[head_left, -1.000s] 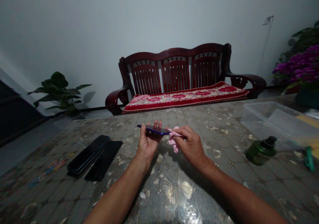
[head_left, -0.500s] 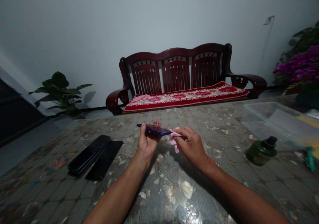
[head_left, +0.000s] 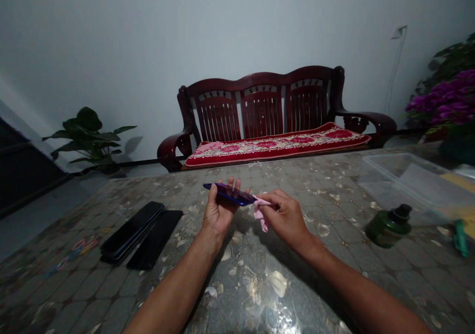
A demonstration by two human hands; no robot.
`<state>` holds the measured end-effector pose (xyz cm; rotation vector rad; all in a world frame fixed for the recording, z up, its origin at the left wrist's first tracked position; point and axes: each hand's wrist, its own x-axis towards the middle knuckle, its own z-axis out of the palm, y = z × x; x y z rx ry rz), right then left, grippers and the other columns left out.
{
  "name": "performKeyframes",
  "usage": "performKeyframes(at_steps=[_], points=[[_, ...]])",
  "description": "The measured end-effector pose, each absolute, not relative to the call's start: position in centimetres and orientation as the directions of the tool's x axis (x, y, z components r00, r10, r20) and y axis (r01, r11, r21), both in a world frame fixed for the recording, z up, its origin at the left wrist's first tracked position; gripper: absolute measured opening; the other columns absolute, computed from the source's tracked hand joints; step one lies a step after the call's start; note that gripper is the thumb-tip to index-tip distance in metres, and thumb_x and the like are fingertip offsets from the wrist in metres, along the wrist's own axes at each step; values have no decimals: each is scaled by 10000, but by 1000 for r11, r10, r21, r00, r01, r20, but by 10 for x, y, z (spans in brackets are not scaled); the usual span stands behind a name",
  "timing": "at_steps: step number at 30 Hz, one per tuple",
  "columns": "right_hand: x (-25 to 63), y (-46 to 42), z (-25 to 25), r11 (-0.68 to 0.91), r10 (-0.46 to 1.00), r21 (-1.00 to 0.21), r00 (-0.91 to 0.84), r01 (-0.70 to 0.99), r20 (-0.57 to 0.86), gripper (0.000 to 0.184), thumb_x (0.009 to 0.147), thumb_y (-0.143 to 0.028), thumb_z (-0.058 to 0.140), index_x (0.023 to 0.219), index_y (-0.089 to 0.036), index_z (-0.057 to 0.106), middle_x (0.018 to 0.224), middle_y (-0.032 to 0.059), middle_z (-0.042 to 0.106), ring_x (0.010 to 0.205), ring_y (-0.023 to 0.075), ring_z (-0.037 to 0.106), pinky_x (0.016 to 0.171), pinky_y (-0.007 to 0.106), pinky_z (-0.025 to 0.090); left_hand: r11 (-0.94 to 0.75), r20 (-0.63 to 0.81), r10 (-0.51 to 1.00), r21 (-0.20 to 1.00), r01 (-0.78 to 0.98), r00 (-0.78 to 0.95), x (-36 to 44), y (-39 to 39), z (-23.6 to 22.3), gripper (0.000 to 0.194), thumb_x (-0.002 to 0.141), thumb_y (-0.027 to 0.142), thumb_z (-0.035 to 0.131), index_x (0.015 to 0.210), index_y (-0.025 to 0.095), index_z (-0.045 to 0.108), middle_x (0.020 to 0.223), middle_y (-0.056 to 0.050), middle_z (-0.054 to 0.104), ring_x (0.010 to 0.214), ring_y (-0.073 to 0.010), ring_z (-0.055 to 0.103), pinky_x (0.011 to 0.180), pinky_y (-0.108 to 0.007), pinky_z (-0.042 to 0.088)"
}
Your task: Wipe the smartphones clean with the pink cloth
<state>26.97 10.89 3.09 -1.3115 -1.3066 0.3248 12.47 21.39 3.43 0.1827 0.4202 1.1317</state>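
Note:
A blue-edged smartphone (head_left: 230, 194) lies across my left hand (head_left: 219, 215), above the table. The left thumb presses its near side and the fingers show behind it. My right hand (head_left: 284, 215) pinches a small pink cloth (head_left: 261, 214), which touches the phone's right end; part of the cloth hangs down below the fingers. To the left, a stack of dark phones (head_left: 131, 230) rests on the table, with another black phone (head_left: 155, 240) beside it.
The patterned table (head_left: 260, 294) carries a green bottle with a black cap (head_left: 389, 225), a clear plastic box (head_left: 393, 175) and a green object (head_left: 460, 237) on the right. Colourful bands (head_left: 83, 246) lie at left. Beyond stands a wooden bench (head_left: 261, 106).
The phone has tilted slightly in my left hand, so its screen reflects differently and its right end sits a little lower. My right hand and the cloth have barely shifted.

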Motion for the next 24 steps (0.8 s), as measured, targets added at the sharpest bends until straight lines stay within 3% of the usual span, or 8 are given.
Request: performKeyframes(at_steps=[4, 10, 24], points=[[265, 105, 35, 367, 813, -826, 283, 428, 508, 262, 843, -156, 610, 955, -269, 819, 798, 41, 670, 739, 180, 642, 611, 263, 495, 429, -238, 901, 354, -831, 364, 126, 212, 36, 178, 1008, 309, 542, 969, 193, 671, 1042, -93, 767, 1022, -280, 738, 1102, -720, 343], [269, 107, 36, 317, 813, -861, 354, 398, 463, 253, 778, -135, 636, 883, -259, 829, 737, 34, 668, 658, 165, 619, 572, 252, 481, 446, -252, 891, 326, -833, 379, 125, 212, 34, 152, 987, 323, 582, 990, 194, 663, 1039, -96, 769, 1069, -289, 727, 1120, -700, 338], [266, 104, 37, 339, 819, -852, 321, 399, 477, 273, 792, -137, 618, 922, -254, 828, 771, 40, 681, 681, 164, 627, 580, 249, 494, 450, -254, 889, 336, -827, 381, 126, 212, 33, 165, 982, 326, 592, 953, 185, 674, 1058, -102, 767, 1071, -288, 724, 1107, -694, 360]])
